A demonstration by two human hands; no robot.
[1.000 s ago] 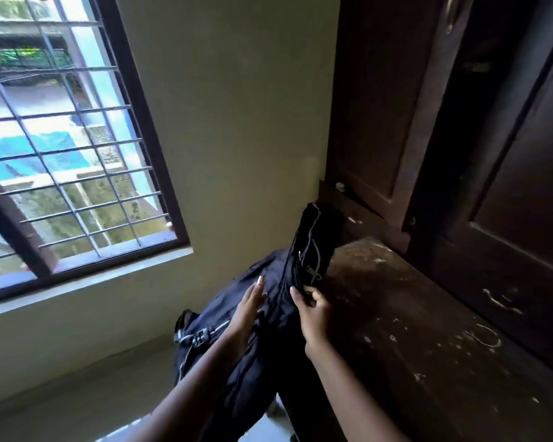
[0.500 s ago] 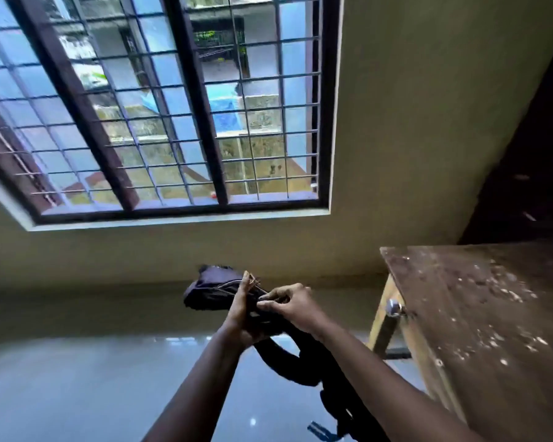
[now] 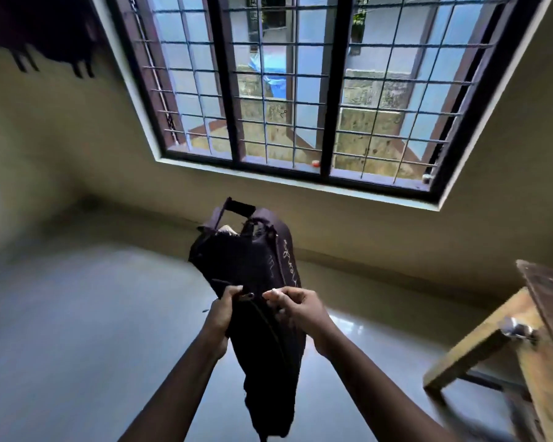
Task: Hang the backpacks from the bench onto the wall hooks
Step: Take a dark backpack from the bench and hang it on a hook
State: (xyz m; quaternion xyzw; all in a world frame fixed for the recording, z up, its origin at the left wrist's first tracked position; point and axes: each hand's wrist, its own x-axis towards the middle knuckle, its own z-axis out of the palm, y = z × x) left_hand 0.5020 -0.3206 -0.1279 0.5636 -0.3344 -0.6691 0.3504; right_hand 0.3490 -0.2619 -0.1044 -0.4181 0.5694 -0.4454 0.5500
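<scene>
Backpack (image 3: 253, 266) between hands (both gripping)

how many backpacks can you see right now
1. The dark backpack is held up in mid-air by the left hand and right hand, below the window. Only a corner of the bench shows, so others may be hidden.

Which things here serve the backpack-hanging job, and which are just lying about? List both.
For the job:
- backpack, held in the air by both hands
- left hand, grip on the bag's left side
- right hand, grip on its right side
- bench, at right

Just there:
- barred window
- glossy floor
</scene>
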